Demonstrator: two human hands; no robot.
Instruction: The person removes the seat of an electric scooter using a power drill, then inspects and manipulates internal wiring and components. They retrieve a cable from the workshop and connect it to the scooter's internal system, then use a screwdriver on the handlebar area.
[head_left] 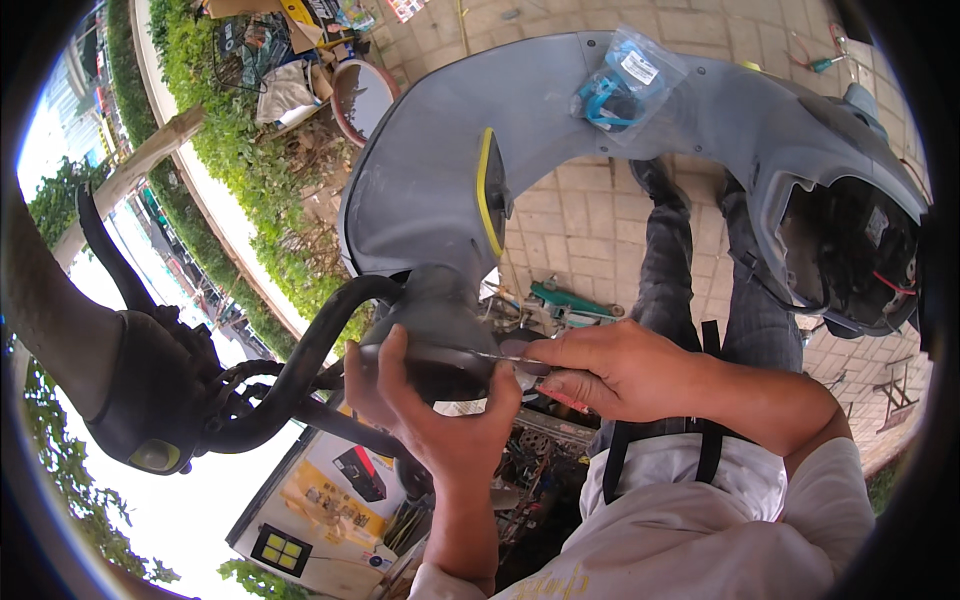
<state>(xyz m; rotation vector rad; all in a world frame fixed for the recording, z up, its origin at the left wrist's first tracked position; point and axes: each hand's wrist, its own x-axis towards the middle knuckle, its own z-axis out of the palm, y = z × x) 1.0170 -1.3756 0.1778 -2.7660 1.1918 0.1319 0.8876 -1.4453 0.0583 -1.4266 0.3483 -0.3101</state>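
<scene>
In the middle of the view, a dark grey plastic cover (432, 305) with an open rounded end is joined to the scooter's grey body (420, 190). My left hand (445, 425) grips this cover from below, fingers on one side of its rim and thumb on the other. Pinched between thumb and fingers of my right hand (635, 375) is a thin metal tool (498, 357), perhaps a screwdriver or blade; its kind is unclear. Its tip touches or lies very close to the cover's rim near my left thumb. The inside of the cover is dark.
A black handlebar (310, 360) curves at the left. On the scooter body lies a clear plastic bag (630, 85) with blue parts. An opening with wires (850, 240) is at the right. Tools and a green jack (570, 300) rest on the paving.
</scene>
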